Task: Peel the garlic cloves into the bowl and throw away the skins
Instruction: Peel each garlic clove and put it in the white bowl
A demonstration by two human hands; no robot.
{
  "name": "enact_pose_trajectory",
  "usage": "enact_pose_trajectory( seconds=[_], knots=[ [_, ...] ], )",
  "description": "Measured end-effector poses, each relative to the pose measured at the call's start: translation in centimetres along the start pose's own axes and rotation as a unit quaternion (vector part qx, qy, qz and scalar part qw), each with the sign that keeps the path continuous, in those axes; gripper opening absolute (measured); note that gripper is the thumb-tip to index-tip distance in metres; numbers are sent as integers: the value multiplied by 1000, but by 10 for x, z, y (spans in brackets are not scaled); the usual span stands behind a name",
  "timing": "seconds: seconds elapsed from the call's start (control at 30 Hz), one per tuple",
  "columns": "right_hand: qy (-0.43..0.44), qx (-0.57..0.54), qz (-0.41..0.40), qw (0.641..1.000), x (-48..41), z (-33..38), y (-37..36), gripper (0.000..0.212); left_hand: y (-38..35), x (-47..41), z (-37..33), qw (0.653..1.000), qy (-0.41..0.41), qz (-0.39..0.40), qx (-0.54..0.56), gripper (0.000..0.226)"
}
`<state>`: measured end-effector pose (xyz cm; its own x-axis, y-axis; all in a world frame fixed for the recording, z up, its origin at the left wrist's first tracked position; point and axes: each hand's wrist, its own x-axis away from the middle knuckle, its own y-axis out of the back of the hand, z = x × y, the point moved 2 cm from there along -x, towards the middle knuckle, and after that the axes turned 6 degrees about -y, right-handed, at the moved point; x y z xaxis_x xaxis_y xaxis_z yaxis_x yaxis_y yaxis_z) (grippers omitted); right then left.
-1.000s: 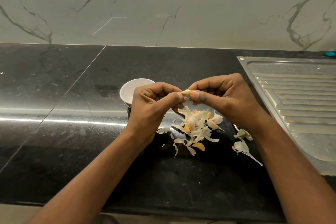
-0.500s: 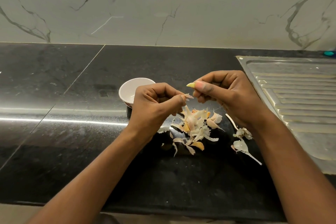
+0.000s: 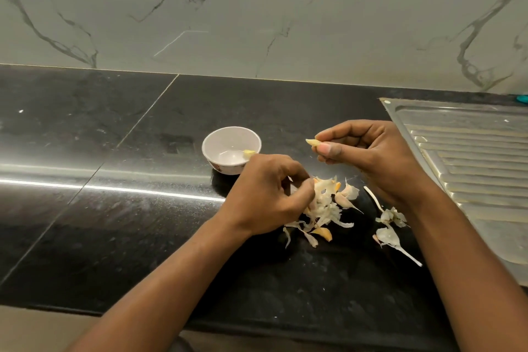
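My right hand (image 3: 368,157) pinches a peeled pale yellow garlic clove (image 3: 312,142) between thumb and fingers, held above the black counter to the right of the bowl. The small white bowl (image 3: 213,140) stands on the counter and holds one peeled clove (image 3: 248,154) at its right side. My left hand (image 3: 265,194) is lowered, fingers curled, its fingertips at the left edge of the pile of garlic skins (image 3: 328,203). Whether it still pinches a piece of skin I cannot tell.
More skins and stalk bits (image 3: 390,226) lie to the right of the pile. A steel sink drainboard (image 3: 471,157) fills the right side. The black counter (image 3: 114,208) runs left, with a marble wall (image 3: 257,8) behind and the counter's front edge near me.
My hands have drawn apart. The left hand dropped from the clove down to the skin pile, uncovering the bowl. The right hand kept the clove and lifted slightly right.
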<state>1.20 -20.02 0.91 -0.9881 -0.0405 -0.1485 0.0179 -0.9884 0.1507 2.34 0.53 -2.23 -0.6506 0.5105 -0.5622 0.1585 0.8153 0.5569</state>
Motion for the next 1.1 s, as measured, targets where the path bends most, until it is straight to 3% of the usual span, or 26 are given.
enact_pose_trajectory(
  seconds=[0.1, 0.23, 0.37, 0.5, 0.77, 0.97, 1.1],
  knots=[
    [-10, 30, 24, 999, -9, 8, -6, 27, 0, -1, 1, 1000, -4, 7, -16, 23],
    [-11, 114, 78, 990, -31, 29, -27, 18, -3, 1, 4, 999, -6, 21, -36, 16],
    [-6, 249, 130, 960, -61, 37, -57, 11, -1, 3, 3, 998, -14, 21, -57, 15],
    [-5, 318, 130, 939, -83, 29, -80, 6, 0, 4, 2, 997, -20, 32, -69, 17],
    [-8, 337, 114, 934, -93, 25, -92, 10, 3, 2, 2, 998, -16, 22, -62, 13],
    [15, 246, 72, 966, -75, 42, -50, 14, 9, -2, 3, 997, 13, -44, -56, 12],
    [9, 223, 87, 971, -53, 40, -12, 17, 12, -1, 4, 996, 40, -69, -42, 15]
  ],
)
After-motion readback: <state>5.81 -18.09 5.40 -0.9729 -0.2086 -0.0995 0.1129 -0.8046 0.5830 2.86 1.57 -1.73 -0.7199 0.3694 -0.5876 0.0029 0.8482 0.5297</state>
